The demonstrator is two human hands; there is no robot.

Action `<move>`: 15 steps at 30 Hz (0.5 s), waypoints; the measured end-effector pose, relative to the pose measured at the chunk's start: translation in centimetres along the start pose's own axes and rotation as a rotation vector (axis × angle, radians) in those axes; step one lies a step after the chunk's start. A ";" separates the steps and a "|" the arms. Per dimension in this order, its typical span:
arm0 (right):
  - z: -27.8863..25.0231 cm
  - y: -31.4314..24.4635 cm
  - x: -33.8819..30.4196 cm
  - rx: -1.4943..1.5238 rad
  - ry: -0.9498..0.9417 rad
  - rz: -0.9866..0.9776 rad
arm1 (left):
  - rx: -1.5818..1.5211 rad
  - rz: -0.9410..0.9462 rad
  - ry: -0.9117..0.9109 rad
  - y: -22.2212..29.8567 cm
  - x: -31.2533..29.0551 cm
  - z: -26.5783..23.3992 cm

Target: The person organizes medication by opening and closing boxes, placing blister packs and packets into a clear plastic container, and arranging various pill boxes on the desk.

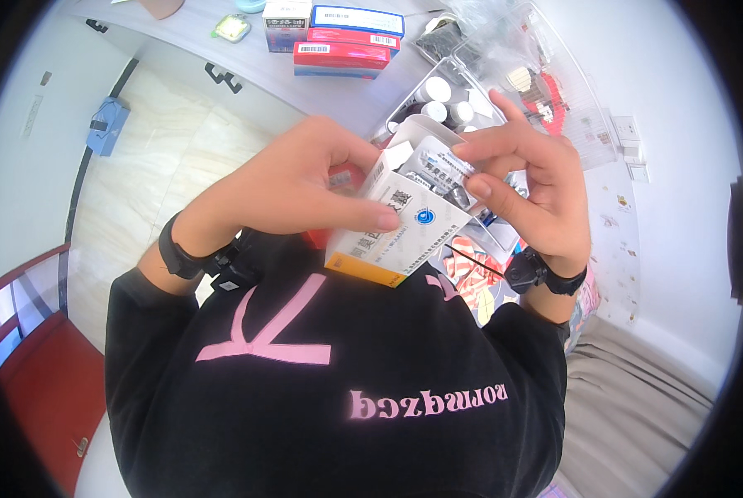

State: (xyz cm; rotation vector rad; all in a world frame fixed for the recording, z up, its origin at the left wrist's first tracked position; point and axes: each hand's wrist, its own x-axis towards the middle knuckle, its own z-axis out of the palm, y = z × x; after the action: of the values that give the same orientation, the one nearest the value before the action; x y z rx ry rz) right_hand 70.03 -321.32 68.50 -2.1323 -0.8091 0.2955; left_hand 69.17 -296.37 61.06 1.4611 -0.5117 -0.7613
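White-and-yellow cardboard box [409, 236], flap [425, 129] up, gripped before the black shirt [305, 440] by my left hand [301, 183].
From afar, my right hand [537, 183] pinches a silver foil pack [440, 172] at its mouth: seemingly mid-transfer, next needing straight alignment.

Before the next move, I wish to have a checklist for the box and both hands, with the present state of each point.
1. Left grip holds the white-and-yellow medicine box: ok, thumb across its front.
2. End flap open: ok, it stands up.
3. Right grip at the silver foil pack: ok, thumb and finger at its edge.
4. Foil pack clear of the box: not ok, it sits at the opening.
5. Contents deeper inside: cannot tell, the front panel hides them.
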 end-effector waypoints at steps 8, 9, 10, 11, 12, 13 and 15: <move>0.3 0.4 0.4 0.107 0.032 -0.076 | 0.042 -0.001 -0.025 0.8 -0.2 -0.3; 0.4 0.3 0.5 0.159 0.039 -0.078 | 0.069 0.001 -0.021 0.9 -0.3 -0.3; 0.4 0.0 0.5 0.085 -0.020 -0.090 | 0.071 0.000 -0.023 0.8 -0.3 -0.3; 0.5 -0.2 0.6 0.011 -0.080 -0.101 | 0.152 0.068 0.001 0.5 -0.4 -0.2; 0.5 -0.2 0.7 0.012 -0.079 -0.101 | 0.232 0.137 0.025 0.3 -0.5 -0.2; 0.6 -0.3 0.8 0.011 -0.073 -0.136 | 0.233 0.136 0.025 0.3 -0.7 -0.3; 0.9 -0.5 0.9 0.009 -0.066 -0.166 | 0.206 0.142 0.044 0.1 -0.8 -0.4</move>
State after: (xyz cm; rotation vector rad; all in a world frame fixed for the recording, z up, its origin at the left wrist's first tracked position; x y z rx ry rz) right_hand 70.11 -320.01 68.36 -2.0409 -1.0148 0.2824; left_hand 68.94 -295.52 61.28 1.6090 -0.6682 -0.5752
